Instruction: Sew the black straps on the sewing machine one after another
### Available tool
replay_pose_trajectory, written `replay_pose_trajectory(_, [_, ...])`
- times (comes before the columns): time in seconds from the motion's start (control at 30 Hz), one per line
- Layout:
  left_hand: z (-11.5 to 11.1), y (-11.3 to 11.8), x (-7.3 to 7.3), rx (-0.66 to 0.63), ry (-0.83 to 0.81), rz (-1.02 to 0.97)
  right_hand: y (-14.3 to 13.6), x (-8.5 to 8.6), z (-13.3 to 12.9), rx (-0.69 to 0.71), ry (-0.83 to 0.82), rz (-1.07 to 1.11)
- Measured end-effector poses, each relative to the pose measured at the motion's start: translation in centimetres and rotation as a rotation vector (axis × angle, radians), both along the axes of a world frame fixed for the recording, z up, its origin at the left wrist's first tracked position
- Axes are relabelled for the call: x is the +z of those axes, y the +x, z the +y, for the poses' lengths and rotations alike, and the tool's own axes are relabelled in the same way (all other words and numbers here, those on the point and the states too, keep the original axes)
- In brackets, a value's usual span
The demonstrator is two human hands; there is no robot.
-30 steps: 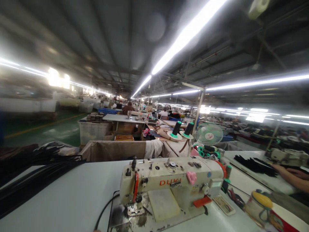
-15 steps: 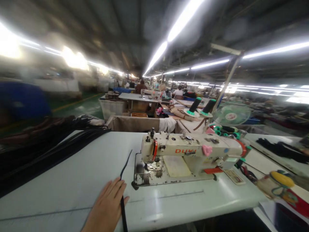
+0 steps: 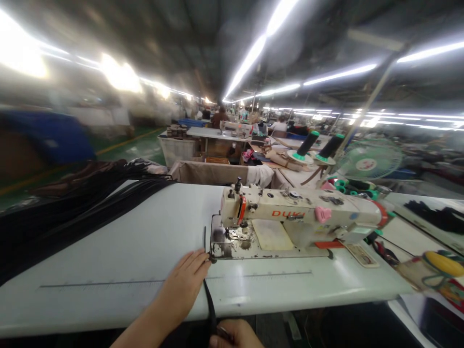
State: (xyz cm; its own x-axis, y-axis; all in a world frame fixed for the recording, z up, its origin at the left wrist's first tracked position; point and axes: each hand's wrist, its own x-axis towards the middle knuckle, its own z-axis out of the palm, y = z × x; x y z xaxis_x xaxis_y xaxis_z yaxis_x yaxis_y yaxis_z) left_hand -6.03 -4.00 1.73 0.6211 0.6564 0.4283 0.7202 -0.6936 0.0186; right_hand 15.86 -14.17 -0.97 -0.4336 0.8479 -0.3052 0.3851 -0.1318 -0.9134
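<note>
A narrow black strip [image 3: 209,296] runs over the front edge of the white sewing table [image 3: 145,251]. My left hand [image 3: 183,285] lies on it just left of the sewing machine's bed, fingers together, pressing it to the tabletop. The strip's far end sticks out beyond my fingertips. Below the table edge, my right hand [image 3: 237,334] is closed at the strip's lower part. A small dark, glinting thing shows between its fingers, too unclear to name. The cream sewing machine [image 3: 300,212] stands to the right of my left hand, its needle area clear of the strip.
A heap of long black strips [image 3: 72,222] covers the table's left side. Behind the machine are two black thread cones [image 3: 308,144] and a green fan [image 3: 368,162]. A fabric-lined bin [image 3: 210,173] stands beyond the table. A yellow-topped pouch [image 3: 431,266] lies at right.
My left hand has slid forward along the strip, nearer the machine bed, leaving less of its far end showing. My right hand has come into view at the bottom. The view has shifted slightly.
</note>
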Motion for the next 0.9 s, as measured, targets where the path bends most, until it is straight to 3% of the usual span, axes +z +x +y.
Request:
replay_pose_trajectory(0.13, [0.4, 1.6, 0.8, 0.016, -0.081, -0.06, 0.2, 0.1, -0.3, -0.032, 0.006, -0.101])
replay_pose_trajectory(0.37, [1.7, 2.8, 0.2, 0.057, -0.191, -0.127, 1.2, 3.9, -0.6, -0.089, 0.072, -0.304])
replay_pose_trajectory(0.53, [2.2, 3.0, 0.4, 0.051, -0.24, -0.124, 1.2, 4.4, -1.0, -0.094, 0.086, -0.285])
replay_pose_trajectory(0.67, [1.1, 2.0, -0.2, 0.076, -0.195, -0.143, 1.2, 4.2, -1.2, -0.101, 0.174, -0.305])
replay_pose_trajectory(0.9, [-2.8, -0.2, -0.9, 0.105, -0.079, -0.128, 4.3, 5.8, 1.0, -0.323, 0.452, -0.324])
